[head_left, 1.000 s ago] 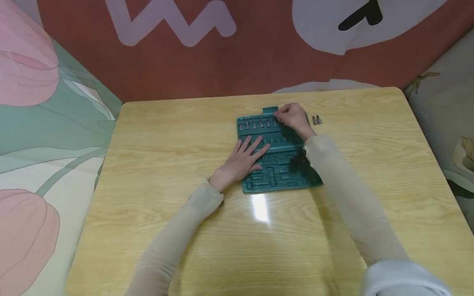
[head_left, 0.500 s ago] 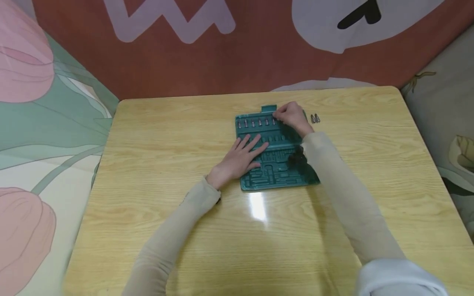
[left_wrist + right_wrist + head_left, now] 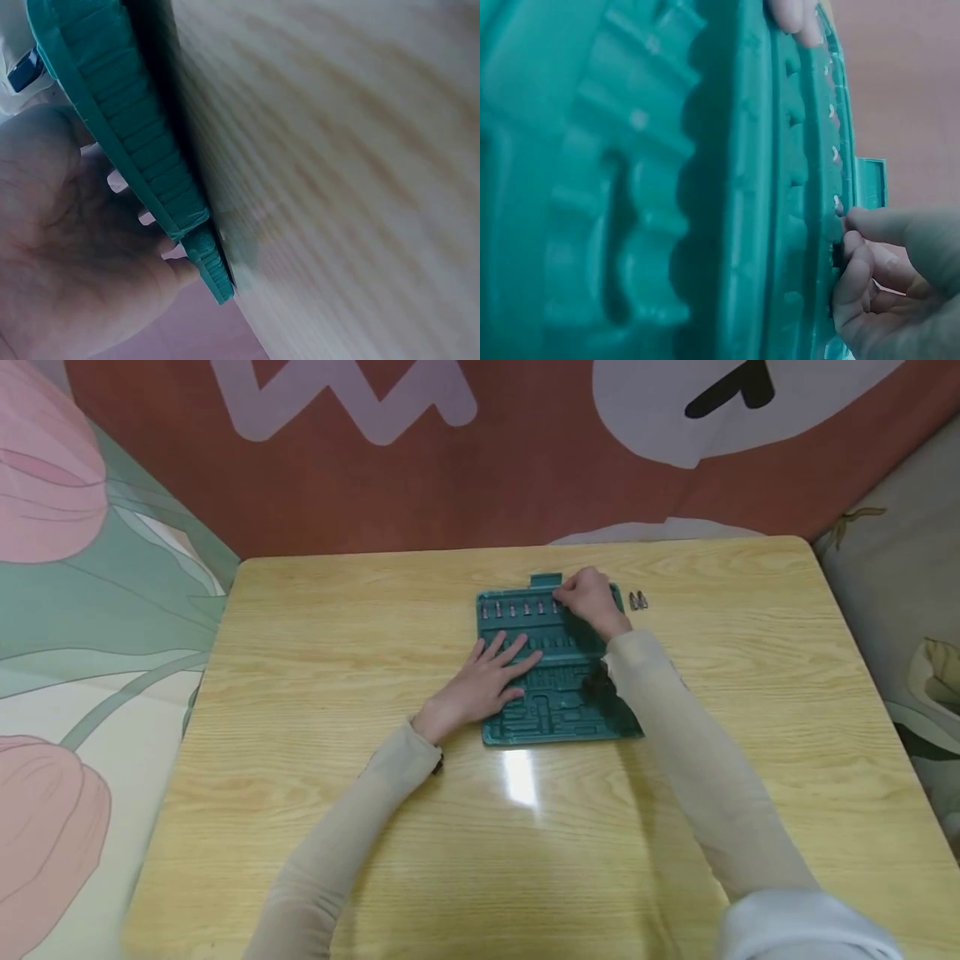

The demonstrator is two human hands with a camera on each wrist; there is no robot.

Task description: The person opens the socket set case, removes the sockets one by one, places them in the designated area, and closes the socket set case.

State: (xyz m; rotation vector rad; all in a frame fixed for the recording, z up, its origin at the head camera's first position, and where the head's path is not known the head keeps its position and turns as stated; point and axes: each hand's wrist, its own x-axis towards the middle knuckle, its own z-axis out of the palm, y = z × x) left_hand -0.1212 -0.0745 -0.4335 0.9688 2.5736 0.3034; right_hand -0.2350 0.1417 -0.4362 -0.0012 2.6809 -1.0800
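A green moulded tool case (image 3: 558, 727) lies unfolded on the table. Spread across its left side, my left hand (image 3: 480, 689) rests with straight fingers; the left wrist view shows the palm (image 3: 82, 247) against the case's edge (image 3: 135, 127). Small metal screwdriver bits (image 3: 527, 608) stand in a row along the upper panel. At the right end of that row, my right hand (image 3: 592, 597) pinches with thumb and forefinger. Seen from the right wrist, these fingertips (image 3: 866, 217) hold a small bit at a slot, mostly hidden by the fingers.
Two or three loose bits (image 3: 638, 602) lie on the table just right of the case. A latch tab (image 3: 546, 580) sticks out from its far edge. The wooden table (image 3: 337, 635) meets a red patterned wall (image 3: 450, 510) behind.
Both hands keep nearly the same places on the case. The right forearm has shifted slightly left, and the case's near edge sits a little further left in view.
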